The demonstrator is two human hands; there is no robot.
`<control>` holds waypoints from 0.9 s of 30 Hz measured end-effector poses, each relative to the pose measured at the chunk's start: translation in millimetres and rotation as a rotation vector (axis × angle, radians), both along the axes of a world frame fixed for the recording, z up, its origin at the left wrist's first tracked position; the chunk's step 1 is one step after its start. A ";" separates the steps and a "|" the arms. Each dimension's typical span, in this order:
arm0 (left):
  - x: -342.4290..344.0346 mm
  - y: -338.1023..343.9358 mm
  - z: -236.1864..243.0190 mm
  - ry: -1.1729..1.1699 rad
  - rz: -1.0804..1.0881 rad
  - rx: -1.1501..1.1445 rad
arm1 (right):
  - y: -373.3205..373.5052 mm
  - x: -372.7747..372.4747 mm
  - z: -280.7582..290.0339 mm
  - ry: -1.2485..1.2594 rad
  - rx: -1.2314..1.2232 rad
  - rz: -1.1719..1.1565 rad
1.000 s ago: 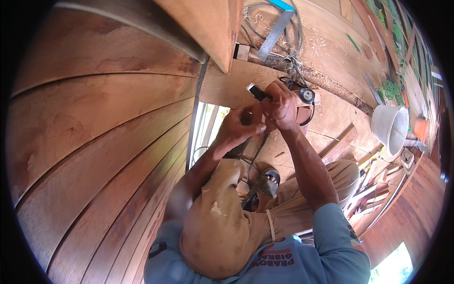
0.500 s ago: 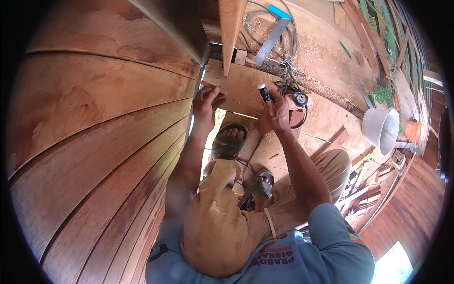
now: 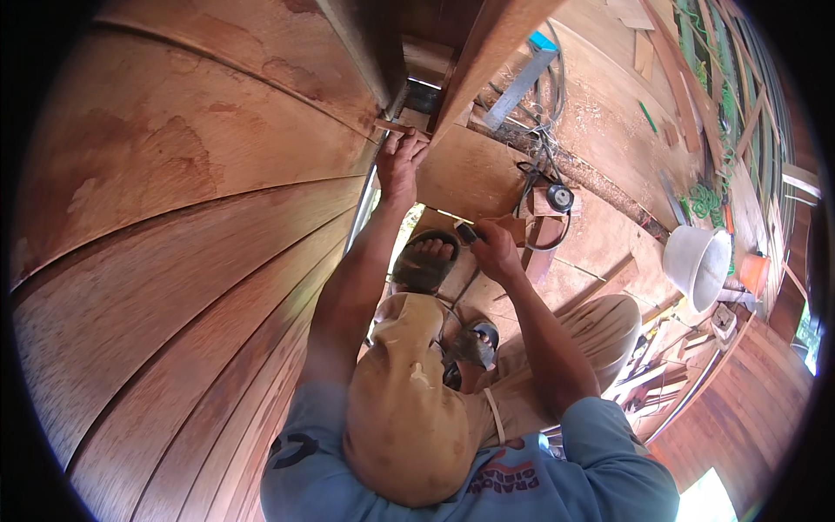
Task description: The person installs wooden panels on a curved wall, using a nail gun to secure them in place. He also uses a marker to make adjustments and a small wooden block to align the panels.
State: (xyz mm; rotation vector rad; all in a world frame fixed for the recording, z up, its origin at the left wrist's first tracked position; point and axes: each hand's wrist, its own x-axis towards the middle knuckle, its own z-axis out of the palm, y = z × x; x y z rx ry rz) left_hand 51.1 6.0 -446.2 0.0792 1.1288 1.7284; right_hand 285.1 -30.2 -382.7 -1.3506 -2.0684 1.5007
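My left hand (image 3: 400,161) reaches up beside the planked wall (image 3: 200,165), its fingers closed on a thin wooden strip (image 3: 393,127). That strip sits at the wall's edge, close to the lower end of an upright wooden post (image 3: 474,74). Lower and to the right, my right hand (image 3: 497,253) is closed round a tool with a black end (image 3: 467,231); its kind cannot be made out. A brown, flat piece (image 3: 511,228) shows just beyond that hand, and whether it belongs to the tool is unclear.
A black cable with a round plug (image 3: 559,199) lies right of my hands, near a steel square with a blue handle (image 3: 522,85). Farther right stand a white bucket (image 3: 698,265) and an orange container (image 3: 754,274). Wood scraps and shavings litter the floor. A sandalled foot (image 3: 426,259) is below.
My left hand has moved up and right with the strip, nearer the post. My right hand has dropped lower, turning the tool's black end to the left. The view has shifted slightly.
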 end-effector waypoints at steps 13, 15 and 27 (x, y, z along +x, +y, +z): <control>-5.8 7.3 -13.6 0.040 -0.036 -0.055 | -10.7 -1.9 -7.8 -0.074 -0.023 0.052; -7.7 6.5 -13.3 0.045 -0.054 -0.088 | -13.9 -1.1 -10.5 -0.042 -0.006 0.062; -17.7 8.2 -7.2 0.063 -0.156 -0.155 | -23.3 -5.9 -7.4 -0.010 -0.047 0.073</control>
